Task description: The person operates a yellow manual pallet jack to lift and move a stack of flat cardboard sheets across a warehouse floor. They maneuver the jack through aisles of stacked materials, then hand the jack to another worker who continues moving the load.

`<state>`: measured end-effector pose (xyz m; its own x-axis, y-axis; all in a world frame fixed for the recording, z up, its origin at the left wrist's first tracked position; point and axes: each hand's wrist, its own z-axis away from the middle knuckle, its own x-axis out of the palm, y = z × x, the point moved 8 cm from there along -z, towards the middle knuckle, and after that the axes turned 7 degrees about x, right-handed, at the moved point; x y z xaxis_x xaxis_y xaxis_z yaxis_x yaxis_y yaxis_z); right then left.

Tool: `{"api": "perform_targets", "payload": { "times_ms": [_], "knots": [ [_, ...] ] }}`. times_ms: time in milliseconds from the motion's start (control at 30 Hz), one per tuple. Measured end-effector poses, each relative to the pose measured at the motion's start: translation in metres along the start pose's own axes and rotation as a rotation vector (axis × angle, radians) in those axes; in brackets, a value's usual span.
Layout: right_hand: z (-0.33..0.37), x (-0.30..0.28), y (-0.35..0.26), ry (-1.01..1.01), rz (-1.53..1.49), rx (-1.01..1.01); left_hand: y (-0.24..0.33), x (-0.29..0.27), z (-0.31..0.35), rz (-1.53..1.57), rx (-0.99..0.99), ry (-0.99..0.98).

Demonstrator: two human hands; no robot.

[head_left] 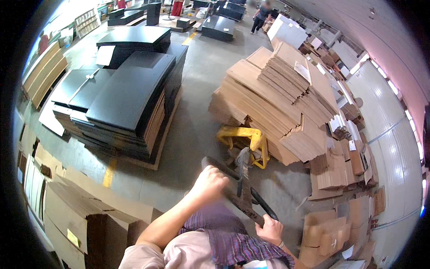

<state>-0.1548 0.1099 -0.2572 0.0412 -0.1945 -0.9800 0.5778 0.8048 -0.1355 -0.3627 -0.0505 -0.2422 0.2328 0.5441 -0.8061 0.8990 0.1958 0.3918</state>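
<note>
Both hands are on the bar here. The left hand [210, 183] is a bit blurry, but its fingers are curled closed over the upper-left end of a dark, worn metal handle with black grips [242, 202]. The right hand [270, 229] is wrapped round the lower-right end, fingers closed too. That handle joins a grey metal shaft [243, 166] running up to a yellow steel pallet-jack frame [242, 132], which is on the grey concrete floor [197, 107] right by the near edge of a big stack of flat brown cardboard sheets [264, 101]. There's a white paper [302, 71] near the right edge of its top. Over left, 1 bulky pile of glossy black panels [134, 85] sits on a wooden base [165, 143], with a yellow floor stripe [109, 172] just off its near edge. Further out, 1 person in dark clothes [260, 19] is near some white stacked boards [286, 31].
</note>
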Motion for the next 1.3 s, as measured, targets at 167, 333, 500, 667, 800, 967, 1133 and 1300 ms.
{"api": "perform_targets", "payload": {
  "times_ms": [167,333,500,667,800,967,1133,1300],
  "knots": [
    [0.03,-0.007,0.042,0.0,0.024,-0.058,0.056,0.007,0.012,-0.041,-0.044,0.044],
    [0.061,-0.022,0.085,0.007,-0.017,-0.109,0.117,0.021,0.02,-0.075,-0.082,0.062],
    [0.083,-0.037,0.11,-0.001,-0.084,-0.133,0.157,0.03,0.024,-0.103,-0.092,0.059],
    [0.111,-0.037,0.123,-0.013,-0.059,-0.113,0.185,0.029,0.04,-0.128,-0.07,0.077],
    [0.133,-0.034,0.123,0.002,-0.07,-0.087,0.198,0.024,0.057,-0.105,-0.083,0.059],
    [0.163,-0.037,0.113,0.104,-0.099,-0.079,0.21,0.018,0.077,-0.082,-0.053,0.036],
    [0.191,-0.037,0.1,0.125,-0.13,-0.054,0.22,0.009,0.098,-0.064,-0.02,0.029],
    [0.225,-0.028,0.092,0.145,-0.122,-0.01,0.236,-0.006,0.128,-0.042,0.014,0.037]
  ]
}}
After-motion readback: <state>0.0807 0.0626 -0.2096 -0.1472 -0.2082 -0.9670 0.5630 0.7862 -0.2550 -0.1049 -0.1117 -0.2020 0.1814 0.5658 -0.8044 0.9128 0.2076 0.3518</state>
